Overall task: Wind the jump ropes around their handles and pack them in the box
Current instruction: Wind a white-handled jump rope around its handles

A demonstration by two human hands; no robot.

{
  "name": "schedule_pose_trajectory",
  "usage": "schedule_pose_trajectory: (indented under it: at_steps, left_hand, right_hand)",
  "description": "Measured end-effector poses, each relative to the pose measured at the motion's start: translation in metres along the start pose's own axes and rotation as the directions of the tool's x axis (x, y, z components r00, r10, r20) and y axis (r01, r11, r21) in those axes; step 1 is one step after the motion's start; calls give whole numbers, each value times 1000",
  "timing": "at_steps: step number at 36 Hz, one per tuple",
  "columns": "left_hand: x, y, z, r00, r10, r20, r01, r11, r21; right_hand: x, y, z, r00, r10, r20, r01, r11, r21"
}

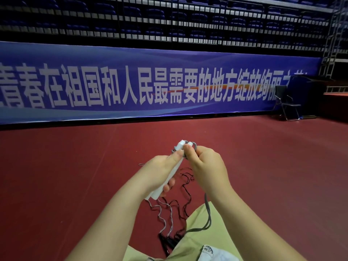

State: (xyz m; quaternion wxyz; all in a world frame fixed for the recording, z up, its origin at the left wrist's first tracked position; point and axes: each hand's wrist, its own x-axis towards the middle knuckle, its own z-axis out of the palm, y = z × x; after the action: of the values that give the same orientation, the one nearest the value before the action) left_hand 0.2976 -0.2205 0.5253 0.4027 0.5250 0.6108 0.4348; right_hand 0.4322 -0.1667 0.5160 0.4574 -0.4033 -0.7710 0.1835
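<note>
Our left thumb (pixel 176 155) lies along the upper end of the white jump-rope handles (pixel 169 174), and the other fingers of our left hand (pixel 160 171) curl round them from below, so the pair is gripped together and tilted up and away from us. Our right hand (pixel 205 165) pinches the grey rope (pixel 207 211) at the handle tops, thumb pressed beside the left thumb; a few turns of it already wrap the upper end there. From under the right hand the grey rope hangs down in a loop over our knee in pale green trousers (pixel 195 236).

From the bottom of the white handles thin grey-white cords (pixel 165 213) trail in waves to the red floor (pixel 75 166). Beside them lies a black jump rope (pixel 186 187), its cord loose and tangled, its black handles (pixel 165 242) on the floor just by our leg. A small loose loop (pixel 141 164) sits on the floor to the left of our hands.

Farther off, a blue banner (pixel 131 85) with white characters runs along the floor's edge under dark blue stadium seats (pixel 169 19), and a black folding chair (pixel 286 104) stands at the right.
</note>
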Motion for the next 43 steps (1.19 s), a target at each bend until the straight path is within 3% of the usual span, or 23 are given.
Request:
schedule_pose_trajectory:
  at_steps: [3,7,11,15,20,23,27,31,38,40,43]
  left_hand:
    - [4,-4,-1,1000,17,-16,-17,999,27]
    - [10,-14,-7,998,-10,-56,15,994,107]
    - [12,-26,-9,996,-58,-61,66,988,142]
    - [12,-29,-9,997,-23,-78,40,971,234]
    - [11,-26,-13,992,2,-129,32,965,262]
    - [8,-21,-13,992,15,-125,28,941,338]
    - [0,-12,-7,995,65,-70,-12,814,581]
    - [-11,-2,0,996,87,18,-79,760,646]
    - [-24,4,5,975,61,214,-187,747,638]
    - [-28,6,6,952,70,298,-237,784,574]
    - [-31,5,8,902,146,406,-306,880,363]
  right_hand:
    - [-5,4,3,999,-4,39,2,998,61]
    - [-9,2,-11,961,8,276,-39,993,109]
    - [-14,4,-23,886,-26,463,133,970,-201]
    - [-16,5,-31,890,-4,456,170,931,-324]
    - [-14,0,-43,928,9,374,117,942,-314]
    - [-14,-7,-50,927,-55,370,154,958,-243]
    - [-12,-22,-62,891,-176,419,277,941,-193]
    - [2,-25,-74,872,-238,429,291,955,-63]
    - [25,-6,-72,805,-279,524,177,955,237]
    - [25,-2,-65,743,-343,574,115,911,396]
    - [27,6,-51,683,-400,611,-89,784,614]
